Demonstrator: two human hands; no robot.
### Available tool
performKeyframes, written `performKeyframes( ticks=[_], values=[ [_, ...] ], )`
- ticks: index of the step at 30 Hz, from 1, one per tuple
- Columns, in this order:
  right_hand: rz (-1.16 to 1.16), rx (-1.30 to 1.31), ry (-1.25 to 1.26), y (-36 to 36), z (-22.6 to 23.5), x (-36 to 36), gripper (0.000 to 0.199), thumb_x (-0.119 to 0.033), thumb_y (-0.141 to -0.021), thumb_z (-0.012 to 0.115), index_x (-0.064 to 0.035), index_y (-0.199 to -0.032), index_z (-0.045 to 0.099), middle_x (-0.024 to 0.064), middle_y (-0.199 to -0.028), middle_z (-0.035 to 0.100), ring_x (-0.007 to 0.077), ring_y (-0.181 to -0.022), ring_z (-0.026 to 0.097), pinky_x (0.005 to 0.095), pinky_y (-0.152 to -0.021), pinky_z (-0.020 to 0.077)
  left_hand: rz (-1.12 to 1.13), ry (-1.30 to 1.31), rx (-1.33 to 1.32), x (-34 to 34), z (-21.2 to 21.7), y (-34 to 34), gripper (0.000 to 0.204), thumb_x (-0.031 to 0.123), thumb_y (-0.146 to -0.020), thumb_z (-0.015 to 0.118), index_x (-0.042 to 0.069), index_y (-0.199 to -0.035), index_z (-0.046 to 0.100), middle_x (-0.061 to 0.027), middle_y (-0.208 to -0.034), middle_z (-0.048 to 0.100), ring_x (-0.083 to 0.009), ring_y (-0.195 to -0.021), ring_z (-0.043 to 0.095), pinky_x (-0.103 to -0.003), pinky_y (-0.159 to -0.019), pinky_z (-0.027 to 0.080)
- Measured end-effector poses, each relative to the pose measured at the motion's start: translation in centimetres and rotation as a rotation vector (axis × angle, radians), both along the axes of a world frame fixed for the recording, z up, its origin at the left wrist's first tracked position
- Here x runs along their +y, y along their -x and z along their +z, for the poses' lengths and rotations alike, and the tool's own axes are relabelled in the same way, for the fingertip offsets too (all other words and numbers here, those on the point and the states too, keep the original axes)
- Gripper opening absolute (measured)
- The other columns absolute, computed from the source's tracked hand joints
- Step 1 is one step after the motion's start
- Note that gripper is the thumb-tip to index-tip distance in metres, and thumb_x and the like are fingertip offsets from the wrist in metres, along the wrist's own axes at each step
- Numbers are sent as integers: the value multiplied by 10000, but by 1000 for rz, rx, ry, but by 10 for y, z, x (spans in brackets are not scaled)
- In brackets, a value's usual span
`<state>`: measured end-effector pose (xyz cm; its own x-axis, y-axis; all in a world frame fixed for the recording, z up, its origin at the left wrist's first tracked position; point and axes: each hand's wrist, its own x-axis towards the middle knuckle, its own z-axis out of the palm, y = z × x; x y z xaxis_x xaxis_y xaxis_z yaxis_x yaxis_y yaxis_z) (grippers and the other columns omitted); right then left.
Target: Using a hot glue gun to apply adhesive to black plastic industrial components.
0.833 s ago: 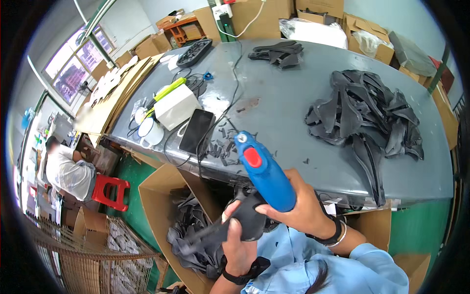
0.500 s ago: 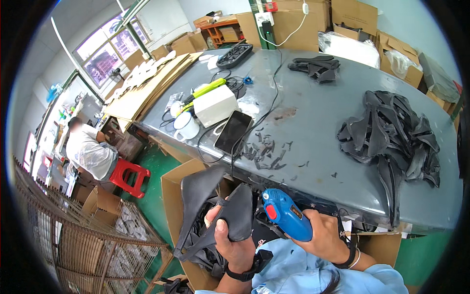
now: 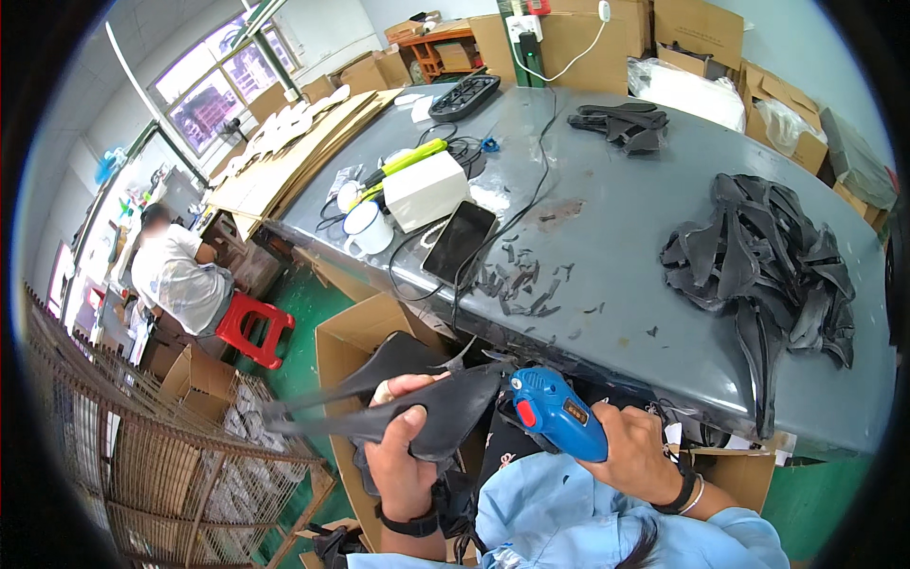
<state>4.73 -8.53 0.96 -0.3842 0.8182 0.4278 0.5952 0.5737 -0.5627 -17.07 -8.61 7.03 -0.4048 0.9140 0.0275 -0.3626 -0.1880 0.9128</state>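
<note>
My left hand (image 3: 403,455) pinches a thin black moulded piece (image 3: 445,408) between thumb and fingers, above an open carton. The piece is flexible, with long tapering ends smeared by motion toward the left. My right hand (image 3: 637,457) is wrapped round a blue handheld power tool (image 3: 559,414) with a red switch and a small display. The tool's front end points left and meets the edge of the black piece. Its working tip is mostly hidden there, so I cannot tell whether it touches. Small black offcuts (image 3: 517,284) lie scattered on the table just beyond.
The grey table (image 3: 607,237) bears a heap of black pieces (image 3: 758,256) at right, a smaller stack (image 3: 621,126) behind, a phone (image 3: 460,244), a mug (image 3: 367,228) and a cable. The carton (image 3: 341,332) stands below. At left are a wire rack (image 3: 171,455) and a seated person (image 3: 175,275).
My left hand has moved slightly left and turned the black piece, whose long ends swing from pointing down to pointing left. The blue tool stays nearly in place.
</note>
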Motion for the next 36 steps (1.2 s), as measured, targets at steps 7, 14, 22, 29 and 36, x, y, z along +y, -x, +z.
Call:
performKeyframes(
  ticks=[7,14,22,29,36],
  values=[
    [56,-64,-16,-5,-11,-3,504,-146,-603,749,14,-1008,494,92,-647,562,252,-547,566,336,-523,409,-164,113,79,-4,15,15,275,-5,-730,524,-53,-1000,548,-173,-995,616,-201,-892,607,-300,-823,484],
    [81,-66,-23,-5,-10,-6,539,-141,-572,762,19,-1009,491,88,-633,544,246,-546,558,332,-527,403,-236,216,163,2,12,6,213,-3,-749,528,-35,-956,569,-112,-937,628,-149,-868,594,-257,-792,473],
    [-16,-68,-2,-4,-18,-4,559,-129,-547,784,2,-1012,502,136,-708,584,319,-596,572,379,-577,443,-170,421,15,-4,-63,54,162,115,-833,593,20,-964,578,-66,-906,630,-162,-814,616,-298,-703,501],
    [-70,-94,166,-1,-33,2,539,-210,-639,800,-3,-1018,476,174,-744,583,349,-642,598,395,-575,464,242,709,-443,-86,-188,160,192,120,-873,558,34,-1043,529,-109,-987,604,-264,-908,605,-444,-769,520],
    [-53,-95,246,16,-40,-1,511,-175,-642,792,-28,-1021,483,184,-753,599,348,-664,617,365,-593,474,211,819,-703,-193,-306,190,245,154,-867,598,75,-1084,516,-98,-1061,591,-279,-966,587,-448,-795,513]
  ],
)
